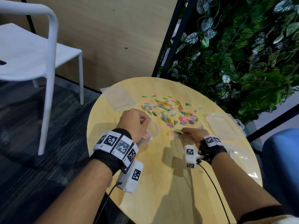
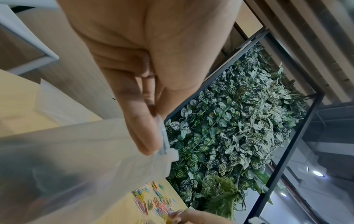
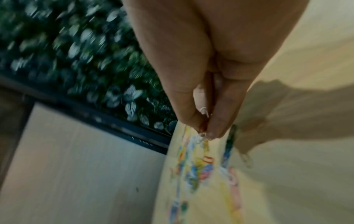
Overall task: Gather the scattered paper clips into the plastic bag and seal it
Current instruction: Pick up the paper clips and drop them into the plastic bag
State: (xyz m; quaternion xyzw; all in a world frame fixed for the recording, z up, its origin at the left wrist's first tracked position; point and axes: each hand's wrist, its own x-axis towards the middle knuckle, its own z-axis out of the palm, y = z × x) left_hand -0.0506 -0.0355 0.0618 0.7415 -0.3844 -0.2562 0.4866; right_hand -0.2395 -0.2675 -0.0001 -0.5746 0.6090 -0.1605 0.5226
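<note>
A round pale wooden table (image 1: 161, 183) stands on dark grey carpet (image 1: 24, 159). Left of it sits a white plastic chair (image 1: 32, 50); behind it, a black-framed wall of green leaves (image 1: 234, 46).

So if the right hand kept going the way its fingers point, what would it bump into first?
Probably the plastic bag that the left hand holds open; the right hand points leftward, pinching paper clips. Depth is uncertain.

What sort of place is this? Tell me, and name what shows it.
Probably an office lounge or break area: a small round wooden table, a white plastic chair on dark carpet, and a framed wall of leafy plants.
</note>
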